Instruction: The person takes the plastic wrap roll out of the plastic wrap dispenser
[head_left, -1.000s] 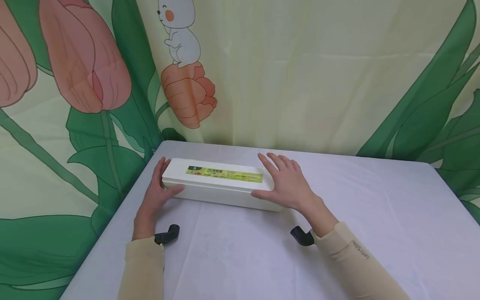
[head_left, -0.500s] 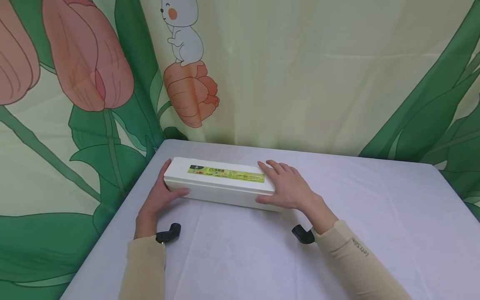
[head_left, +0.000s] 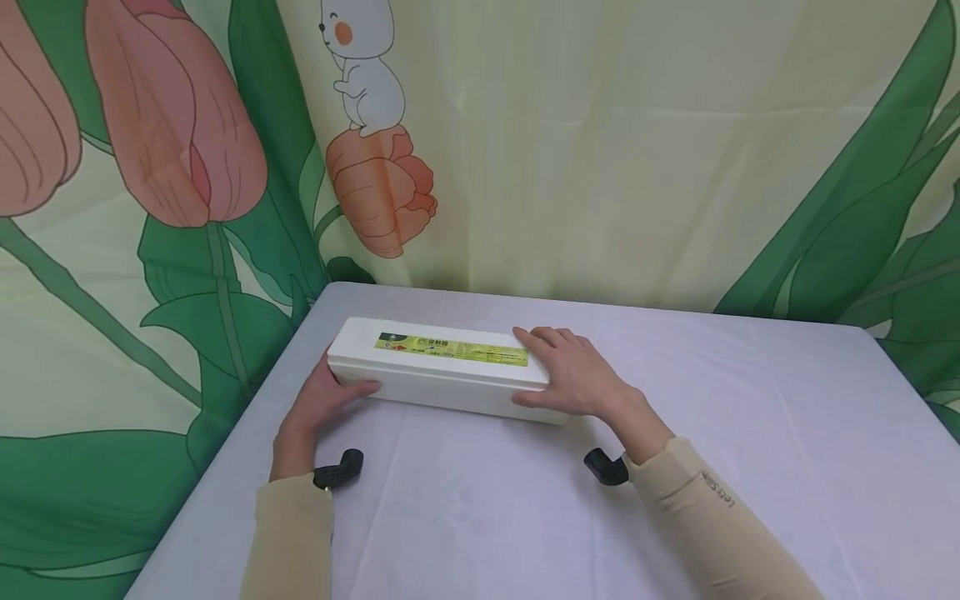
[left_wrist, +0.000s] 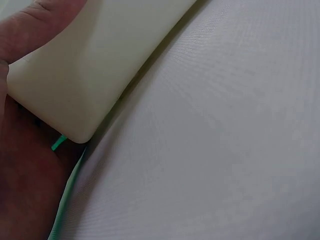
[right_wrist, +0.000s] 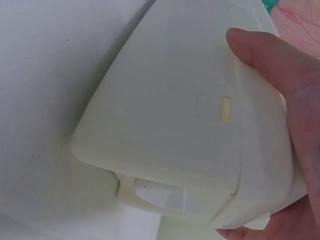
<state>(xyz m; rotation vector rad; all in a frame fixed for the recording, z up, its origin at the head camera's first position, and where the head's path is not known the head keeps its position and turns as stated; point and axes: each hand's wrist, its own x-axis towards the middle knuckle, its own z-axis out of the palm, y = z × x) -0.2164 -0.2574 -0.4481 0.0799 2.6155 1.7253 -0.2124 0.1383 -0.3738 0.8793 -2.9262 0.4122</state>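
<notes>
Holding the white box (head_left: 450,390) at either end, with left hand (head_left: 321,396) and right hand (head_left: 576,375) half-spread and curled round it. Lying lengthwise between them, touching both.

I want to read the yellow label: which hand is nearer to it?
Right. The right hand grips one end of the white box, beside the label; the left hand holds the opposite end, farther away.

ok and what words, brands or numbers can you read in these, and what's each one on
"PE保鲜膜", probably, on the label of the box
"LetsSlim", as best it reads, on the right sleeve
The label's smaller print: too small and blurred to read
</notes>
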